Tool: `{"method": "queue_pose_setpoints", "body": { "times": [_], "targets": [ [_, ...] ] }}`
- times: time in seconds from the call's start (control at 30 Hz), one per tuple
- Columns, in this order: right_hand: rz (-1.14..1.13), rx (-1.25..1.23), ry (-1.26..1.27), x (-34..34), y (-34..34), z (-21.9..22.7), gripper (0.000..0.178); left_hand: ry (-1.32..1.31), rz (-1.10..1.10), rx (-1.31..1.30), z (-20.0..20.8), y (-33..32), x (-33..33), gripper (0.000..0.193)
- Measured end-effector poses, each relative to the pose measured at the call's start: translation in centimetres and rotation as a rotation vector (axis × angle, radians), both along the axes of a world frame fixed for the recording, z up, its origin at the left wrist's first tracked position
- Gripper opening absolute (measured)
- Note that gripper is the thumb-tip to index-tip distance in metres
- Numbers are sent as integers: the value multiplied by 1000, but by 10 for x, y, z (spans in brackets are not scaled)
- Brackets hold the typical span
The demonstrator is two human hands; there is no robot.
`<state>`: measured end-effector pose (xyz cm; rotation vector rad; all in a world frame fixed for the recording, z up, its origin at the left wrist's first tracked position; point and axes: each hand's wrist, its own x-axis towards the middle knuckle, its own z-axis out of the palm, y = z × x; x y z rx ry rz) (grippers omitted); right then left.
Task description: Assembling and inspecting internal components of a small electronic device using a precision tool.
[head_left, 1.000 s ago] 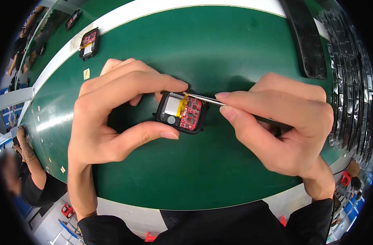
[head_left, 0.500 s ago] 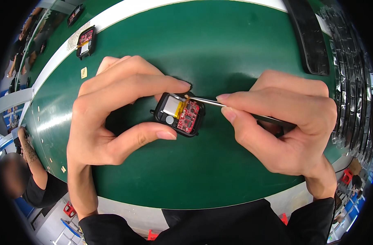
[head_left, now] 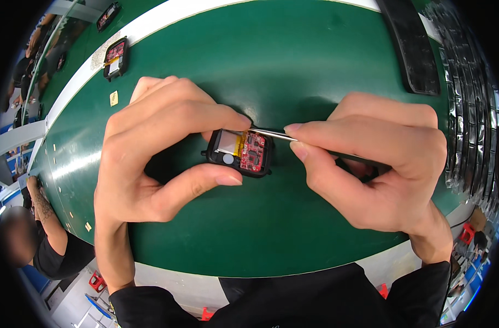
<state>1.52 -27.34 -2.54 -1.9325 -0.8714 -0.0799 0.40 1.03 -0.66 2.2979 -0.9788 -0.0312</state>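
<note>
A small black square case (head_left: 239,153) lies open on the green mat (head_left: 293,60), showing a red circuit board, a silver cell and a yellow strip inside. My left hand (head_left: 151,158) pinches the case between thumb and fingers. My right hand (head_left: 380,164) grips metal tweezers (head_left: 274,134), whose tips touch the upper edge of the red board.
A second open black case (head_left: 115,57) with a red board lies at the far left near the mat's white edge, with a small yellow tag (head_left: 114,98) beside it. Black trays (head_left: 413,46) run along the right. Another person (head_left: 39,235) sits at lower left.
Both hands and the case have stayed almost still; the tweezers' tips remain at the top of the red board.
</note>
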Motion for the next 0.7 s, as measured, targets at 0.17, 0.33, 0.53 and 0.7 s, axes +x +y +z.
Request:
{"method": "queue_pose_setpoints", "body": {
  "times": [0.17, 0.33, 0.53, 0.7],
  "targets": [
    [-9, 39, -82, 0, 0, -3, 24, 2, -2, -19, 1, -2, 1, 55],
    [-44, 15, 47, 7, -6, 9, 20, 66, 86, -5, 2, 1, -3, 53],
    [-128, 219, 199, 7, -4, 9, 11, 55, 120, 0, 14, -13, -7, 50],
    [-145, 357, 134, 11, -5, -2, 8, -23, 170, 9, 2, -26, -8, 55]
  ]
}}
